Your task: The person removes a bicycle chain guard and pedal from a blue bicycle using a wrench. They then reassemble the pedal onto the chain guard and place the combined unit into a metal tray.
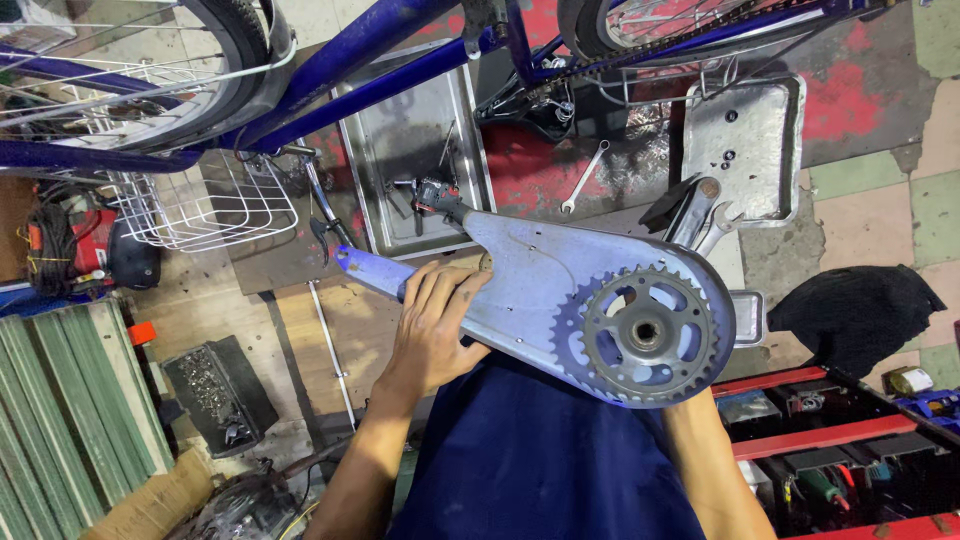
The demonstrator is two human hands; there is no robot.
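Grimy workshop flooring of worn boards, patchy red paint and pale tiles fills the background under an upturned blue bicycle frame (370, 75). Closest to the camera, the left hand (432, 330) lies palm-down with its fingers spread and curled over the narrow end of a long blue-grey metal chain guard (530, 275), which rests across the person's lap on a dark blue garment. At the wide end of that guard sits a grey toothed chainring (640, 335), flat side up, with a black pedal crank (690, 205) sticking out behind it. The right hand is hidden beneath the guard's wide end; only the forearm shows, so whether it grips anything cannot be told. Just beyond the guard's narrow tip lies a shallow steel tray (385, 165) holding small tools, and a silver open-ended spanner (585, 178) lies on the red floor beside it. Farther left hangs a white wire basket (205, 210); to the right lie a second metal tray (760, 140) and a black cloth (855, 315).
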